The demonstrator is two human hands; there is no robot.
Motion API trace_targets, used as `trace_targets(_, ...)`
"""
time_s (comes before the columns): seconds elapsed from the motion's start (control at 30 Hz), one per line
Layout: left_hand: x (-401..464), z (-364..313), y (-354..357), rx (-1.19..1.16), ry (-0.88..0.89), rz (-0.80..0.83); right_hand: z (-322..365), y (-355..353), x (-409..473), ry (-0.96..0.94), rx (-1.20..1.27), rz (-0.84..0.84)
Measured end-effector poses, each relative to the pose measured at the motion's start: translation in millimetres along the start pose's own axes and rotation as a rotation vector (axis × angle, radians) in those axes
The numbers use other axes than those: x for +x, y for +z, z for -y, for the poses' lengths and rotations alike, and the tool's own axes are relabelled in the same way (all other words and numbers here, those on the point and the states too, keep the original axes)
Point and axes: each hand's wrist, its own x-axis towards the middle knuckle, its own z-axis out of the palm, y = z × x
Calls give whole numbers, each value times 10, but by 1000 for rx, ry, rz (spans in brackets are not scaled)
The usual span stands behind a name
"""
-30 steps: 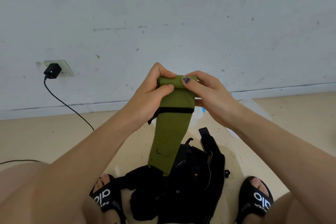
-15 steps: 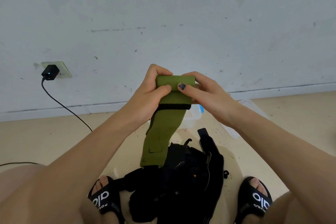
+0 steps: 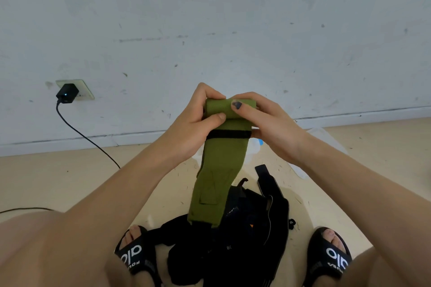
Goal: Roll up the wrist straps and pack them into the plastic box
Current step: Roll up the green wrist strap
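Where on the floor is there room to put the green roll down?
Bare floor lies left of the left arm, between the wall's base and the charger cable. Another bare patch lies far right, past the clear plastic. Between the sandals it is crowded with black straps.

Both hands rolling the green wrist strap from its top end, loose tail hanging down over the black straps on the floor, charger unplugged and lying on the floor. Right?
Not quite: the head view shows the charger plugged into the wall socket. The rest holds: left hand and right hand roll the green wrist strap from its top end, tail hanging over the black straps.
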Motion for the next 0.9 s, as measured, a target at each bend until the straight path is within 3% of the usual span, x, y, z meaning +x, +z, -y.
trace_targets(0.13,6,5,10,-45,-26,4,-28,37,18,-64,21,-59)
trace_targets(0.4,41,24,45,-80,-120,-43,-13,17,18,-88,59,-21)
trace_targets(0.57,28,15,31,-28,-99,-69,-1,14,21,13,26,26)
trace_targets(0.8,18,22,14,-79,-76,-53,-3,34,31,-28,-2,-66)
trace_targets(0.9,45,-9,-35,-55,-181,-101,4,21,38,-34,42,-106)
